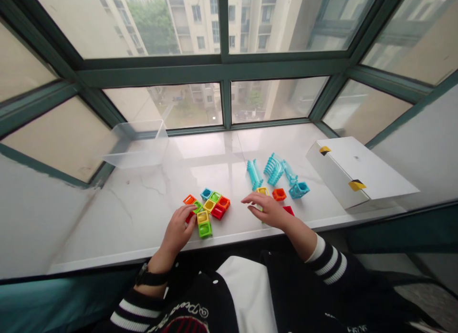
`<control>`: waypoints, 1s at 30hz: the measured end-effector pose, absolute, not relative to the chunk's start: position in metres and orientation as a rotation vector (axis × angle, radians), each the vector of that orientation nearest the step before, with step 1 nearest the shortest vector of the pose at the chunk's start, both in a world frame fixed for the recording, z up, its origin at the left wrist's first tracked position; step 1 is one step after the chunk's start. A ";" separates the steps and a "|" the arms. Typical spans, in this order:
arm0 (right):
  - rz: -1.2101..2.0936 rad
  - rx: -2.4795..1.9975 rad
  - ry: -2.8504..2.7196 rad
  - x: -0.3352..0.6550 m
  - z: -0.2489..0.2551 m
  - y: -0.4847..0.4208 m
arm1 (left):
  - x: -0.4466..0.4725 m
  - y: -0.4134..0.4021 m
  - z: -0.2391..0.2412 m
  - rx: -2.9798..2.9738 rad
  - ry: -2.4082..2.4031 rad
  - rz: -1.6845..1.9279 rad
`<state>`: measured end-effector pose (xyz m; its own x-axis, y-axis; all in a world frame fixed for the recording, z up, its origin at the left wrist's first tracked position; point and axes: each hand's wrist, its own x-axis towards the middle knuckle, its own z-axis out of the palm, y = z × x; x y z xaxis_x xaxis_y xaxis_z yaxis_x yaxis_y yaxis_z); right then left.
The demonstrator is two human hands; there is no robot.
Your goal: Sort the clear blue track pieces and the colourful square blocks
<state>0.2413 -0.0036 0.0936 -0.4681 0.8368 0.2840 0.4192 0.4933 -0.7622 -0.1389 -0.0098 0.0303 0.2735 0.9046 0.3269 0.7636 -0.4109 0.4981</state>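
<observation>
My left hand (179, 228) is closed around the left side of a group of colourful hollow cube blocks (209, 206). Its fingers touch a green block (197, 207), and a red block beneath them is partly hidden. The group also has orange, yellow and blue cubes; a bright green block (205, 229) forms its near end. Farther right, my right hand (267, 210) holds nothing, with fingers stretched out and thumb apart. It hovers by a yellow block (262, 191) that it partly covers. An orange block (279, 194) and a partly hidden red block (288, 210) lie beside it.
Translucent blue track pieces (275, 169) and a blue cube block (299, 190) lie behind my right hand. A white box (361, 166) stands at the right. At the back left is a clear plastic bin (143, 154). Windows border the white marble sill (118, 218).
</observation>
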 end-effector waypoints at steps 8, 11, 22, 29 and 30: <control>1.022 -0.916 -2.478 0.169 0.071 0.002 | -0.143 -0.019 0.015 2.432 1.303 0.726; 1.078 -0.919 -2.561 0.155 0.062 0.000 | -0.146 -0.017 0.012 2.463 1.280 0.700; 0.981 -1.070 -2.546 0.150 0.038 -0.005 | -0.111 -0.026 0.013 2.433 1.423 0.705; 0.907 -1.154 -2.528 0.149 0.030 -0.006 | -0.103 -0.026 0.004 2.449 1.438 0.657; 0.891 -1.169 -2.529 0.149 0.029 -0.006 | -0.104 -0.026 0.004 2.449 1.436 0.658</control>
<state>0.1490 -0.0057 0.0294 -0.6608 0.7486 -0.0544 0.6174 0.5010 -0.6065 -0.1041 -0.0258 0.0039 0.4199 0.8684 0.2639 0.7666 -0.4949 0.4090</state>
